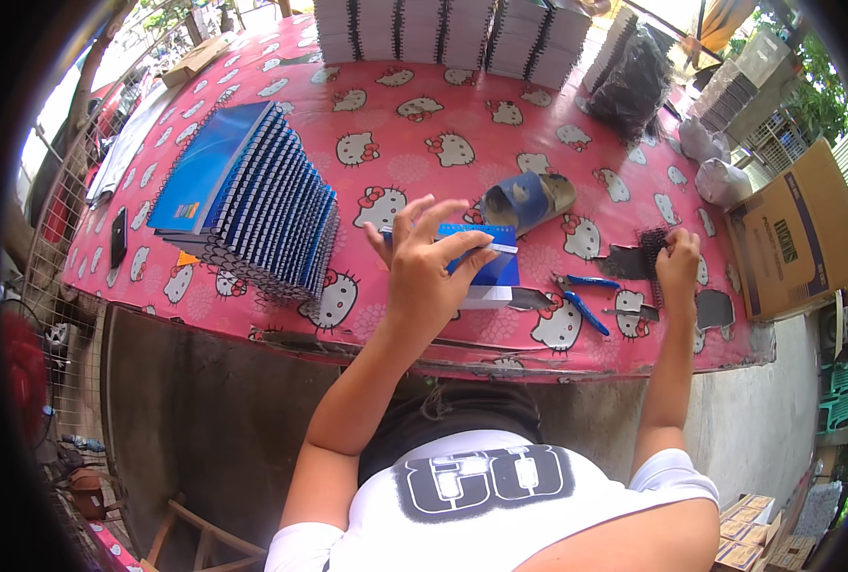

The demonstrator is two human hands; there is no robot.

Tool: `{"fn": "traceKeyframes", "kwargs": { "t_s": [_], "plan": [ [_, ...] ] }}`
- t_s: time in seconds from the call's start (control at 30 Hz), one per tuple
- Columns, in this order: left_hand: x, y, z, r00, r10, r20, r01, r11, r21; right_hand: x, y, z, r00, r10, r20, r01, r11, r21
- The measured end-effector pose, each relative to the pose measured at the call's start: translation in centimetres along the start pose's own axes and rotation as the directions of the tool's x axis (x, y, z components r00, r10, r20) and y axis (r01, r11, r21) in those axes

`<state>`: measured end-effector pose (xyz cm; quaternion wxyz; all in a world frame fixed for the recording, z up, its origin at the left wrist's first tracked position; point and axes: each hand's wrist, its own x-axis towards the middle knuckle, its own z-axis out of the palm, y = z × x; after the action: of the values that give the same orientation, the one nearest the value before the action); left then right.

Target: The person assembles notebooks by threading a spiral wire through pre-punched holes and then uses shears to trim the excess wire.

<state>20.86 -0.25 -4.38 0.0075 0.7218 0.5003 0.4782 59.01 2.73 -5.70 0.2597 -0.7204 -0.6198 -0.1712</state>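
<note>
My left hand pinches the top edge of a small stack of blue-covered sheets, which lies near the table's front edge. Thumb and forefinger meet there while the other fingers are raised. To the right, my right hand closes on a dark wire binding coil over the table. Between the hands rest cutting pliers with blue handles, jaws toward the sheets. Just beyond the sheets lies a blue and tan slipper-like thing.
A tall stack of spiral-bound blue notebooks stands at the left, with a dark phone beyond it. Rows of bound books line the back. A black plastic bag is at the back right; a cardboard box stands at the right edge.
</note>
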Motion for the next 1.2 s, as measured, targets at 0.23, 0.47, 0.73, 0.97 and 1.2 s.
{"fn": "traceKeyframes", "kwargs": {
  "t_s": [0.23, 0.47, 0.73, 0.97, 1.2],
  "plan": [
    [0.3, 0.5, -0.7, 0.998, -0.038, 0.04, 0.042, 0.995, -0.092, -4.1, -17.4, -4.2, 0.952, -0.287, 0.102, 0.082, 0.565, 0.821],
    [-0.1, 0.3, -0.3, 0.998, -0.049, 0.027, 0.051, 0.993, -0.103, -3.2, -18.3, -2.9, 0.933, -0.349, 0.086, 0.108, 0.501, 0.859],
    [0.0, 0.7, -0.2, 0.999, -0.028, -0.034, 0.028, 0.999, -0.022, -2.2, -18.4, -3.7, 0.774, -0.424, 0.47, -0.261, 0.463, 0.847],
    [-0.3, 0.3, -0.5, 0.999, -0.036, -0.01, 0.035, 0.994, -0.102, -3.0, -19.9, -3.8, 0.842, -0.53, 0.1, 0.284, 0.592, 0.754],
    [-0.5, -0.1, -0.5, 0.997, -0.066, 0.025, 0.069, 0.992, -0.108, -3.0, -20.7, -3.7, 0.859, -0.51, 0.043, 0.308, 0.582, 0.753]
  ]
}}
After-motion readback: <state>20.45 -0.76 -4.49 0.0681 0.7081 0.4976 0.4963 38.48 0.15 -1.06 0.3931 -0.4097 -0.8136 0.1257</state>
